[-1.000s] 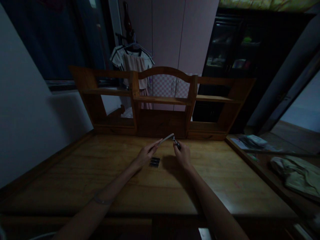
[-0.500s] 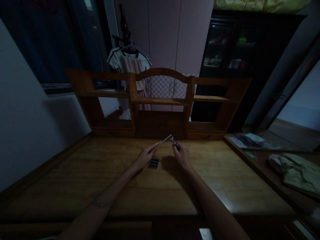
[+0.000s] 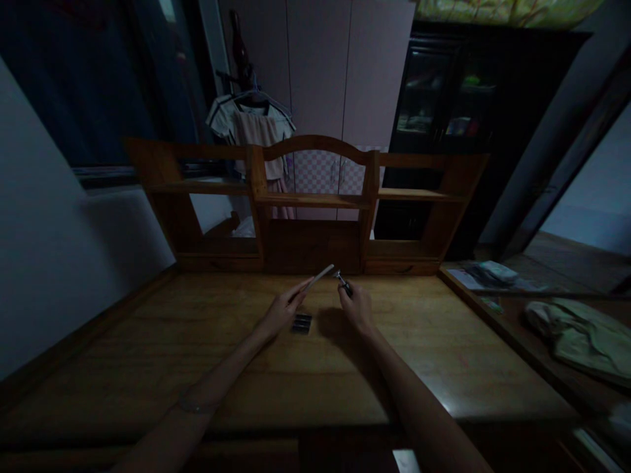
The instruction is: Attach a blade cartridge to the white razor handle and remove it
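1. Wood, yellow-brown and a bit shiny, makes up the desk in the head view. A wooden shelf stands along its far edge.
2. The left hand is above the desk, closer to the far edge than the near edge. Its fingers pinch the low end of a thin, pale strip, which slants up to the right.
3. The right hand is curled around the dark handle of a small tool. The tool's shiny head points up and left, just beside the strip's top end. I cannot tell if they touch.
4. A flat, dark pack with lines across it lies on the desk, just beside the left hand, about midway between the left and right edges.
5. The strip looks light and stiff, but it might snap if bent hard. Its low end seems good to hold.
6. The tool looks light and hard. Its metal may be slippery, maybe sharp, so the handle seems best to grip.
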Motion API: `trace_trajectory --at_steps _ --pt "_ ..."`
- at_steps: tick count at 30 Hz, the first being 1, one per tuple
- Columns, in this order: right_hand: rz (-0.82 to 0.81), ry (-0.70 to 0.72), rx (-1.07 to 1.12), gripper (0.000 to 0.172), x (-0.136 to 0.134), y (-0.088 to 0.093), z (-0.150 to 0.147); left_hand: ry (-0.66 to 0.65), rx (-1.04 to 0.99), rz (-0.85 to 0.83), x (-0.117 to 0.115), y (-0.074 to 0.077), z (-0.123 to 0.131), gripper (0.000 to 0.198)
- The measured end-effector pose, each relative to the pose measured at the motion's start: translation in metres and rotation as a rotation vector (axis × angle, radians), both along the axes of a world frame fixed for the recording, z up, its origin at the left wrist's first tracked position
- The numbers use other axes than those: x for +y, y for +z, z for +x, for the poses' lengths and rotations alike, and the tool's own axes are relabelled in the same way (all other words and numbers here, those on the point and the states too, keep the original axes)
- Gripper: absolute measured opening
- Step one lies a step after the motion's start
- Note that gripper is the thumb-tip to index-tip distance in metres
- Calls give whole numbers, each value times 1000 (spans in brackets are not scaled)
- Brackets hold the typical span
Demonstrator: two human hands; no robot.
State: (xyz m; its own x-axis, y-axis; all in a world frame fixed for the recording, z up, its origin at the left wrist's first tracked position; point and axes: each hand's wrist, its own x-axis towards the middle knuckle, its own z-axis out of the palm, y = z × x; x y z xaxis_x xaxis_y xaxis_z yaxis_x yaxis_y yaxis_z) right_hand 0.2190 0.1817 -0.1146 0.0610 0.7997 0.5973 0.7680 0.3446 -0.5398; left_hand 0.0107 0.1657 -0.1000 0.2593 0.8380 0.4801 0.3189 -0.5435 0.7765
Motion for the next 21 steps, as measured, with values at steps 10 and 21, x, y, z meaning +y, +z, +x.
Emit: trace_trajectory --at_steps 10,21 --pt "-5 25 9 22 -3 3 1 -27 -20 3 -1 2 1 45" --pt "-18 11 -1 21 -3 3 -1 -38 -50 -64 4 -2 -2 47"
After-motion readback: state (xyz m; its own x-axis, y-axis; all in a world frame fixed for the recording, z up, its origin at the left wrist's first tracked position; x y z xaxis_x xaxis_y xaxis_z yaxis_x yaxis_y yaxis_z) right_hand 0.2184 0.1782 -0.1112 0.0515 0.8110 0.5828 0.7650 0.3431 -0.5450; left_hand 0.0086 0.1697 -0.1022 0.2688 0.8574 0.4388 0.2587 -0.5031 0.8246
